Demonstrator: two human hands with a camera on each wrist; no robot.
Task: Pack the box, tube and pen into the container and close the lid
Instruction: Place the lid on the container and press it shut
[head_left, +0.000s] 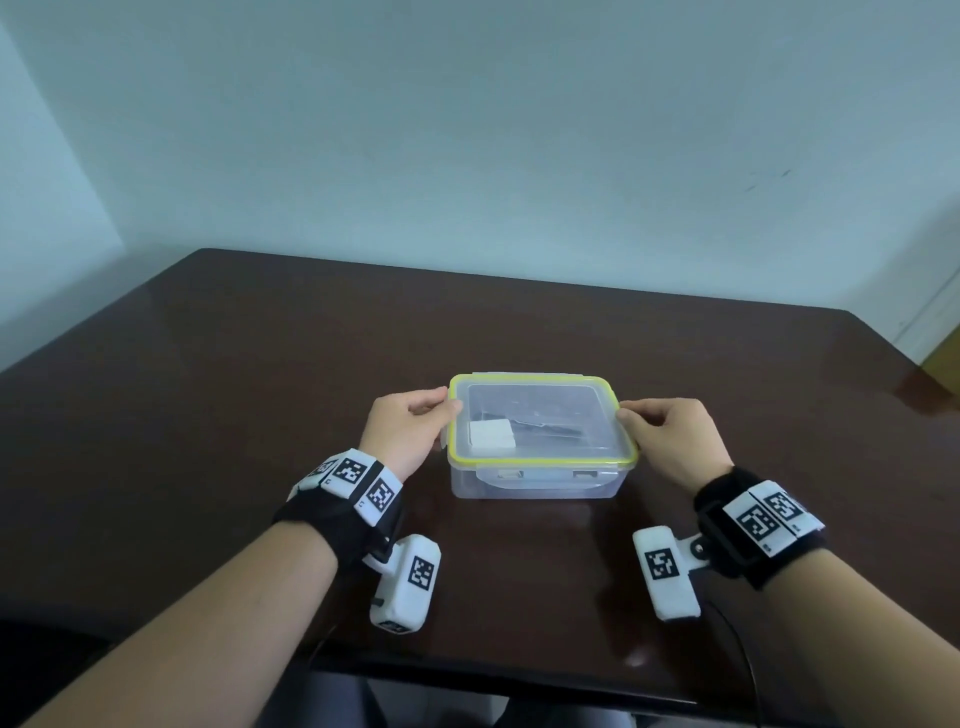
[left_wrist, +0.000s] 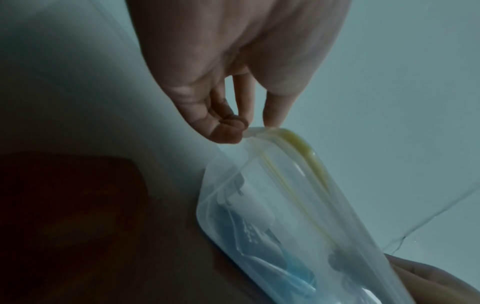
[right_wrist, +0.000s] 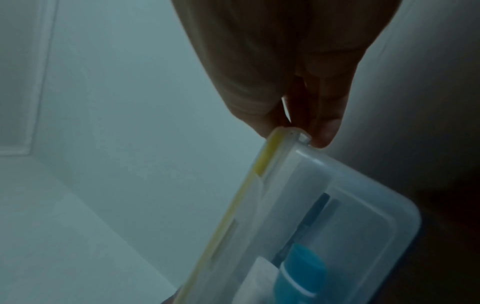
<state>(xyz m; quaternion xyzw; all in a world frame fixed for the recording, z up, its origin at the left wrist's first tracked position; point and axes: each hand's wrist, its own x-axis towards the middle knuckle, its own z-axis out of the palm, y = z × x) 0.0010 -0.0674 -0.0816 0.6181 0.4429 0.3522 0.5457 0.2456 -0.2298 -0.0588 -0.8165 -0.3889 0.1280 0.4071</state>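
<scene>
A clear plastic container (head_left: 535, 486) stands mid-table with its yellow-green-rimmed lid (head_left: 545, 400) lying on top. Through the lid I see the white box (head_left: 491, 434) at the left and the black pen (head_left: 545, 427) across the middle. The blue tube (right_wrist: 301, 269) shows through the container wall in the right wrist view and as a blue shape (left_wrist: 293, 267) in the left wrist view. My left hand (head_left: 449, 410) pinches the lid's left edge, thumb on top. My right hand (head_left: 631, 418) pinches the lid's right edge the same way.
The dark brown table (head_left: 260, 389) runs back to a pale wall, with its near edge just below my forearms. Wrist-worn camera units hang beside each wrist, left (head_left: 405, 587) and right (head_left: 665, 577), low over the table.
</scene>
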